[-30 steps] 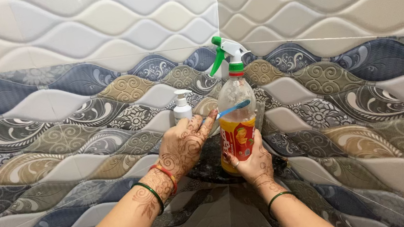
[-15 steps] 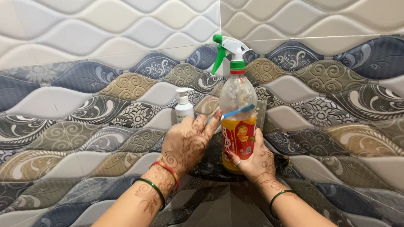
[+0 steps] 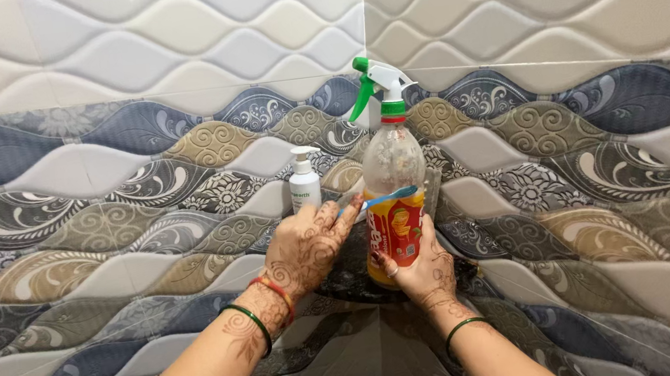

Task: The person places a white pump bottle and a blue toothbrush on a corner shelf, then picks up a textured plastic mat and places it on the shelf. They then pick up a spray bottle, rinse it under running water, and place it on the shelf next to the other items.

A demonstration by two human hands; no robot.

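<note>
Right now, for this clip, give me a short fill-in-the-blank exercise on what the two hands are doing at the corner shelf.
1. The right hand grips the base of the ____ bottle.
2. The left hand holds a blue ____ across that bottle.
3. The small white pump bottle stands to the ____ of it.
4. The trigger on top is ____.

Missing words: spray; toothbrush; left; green
</note>
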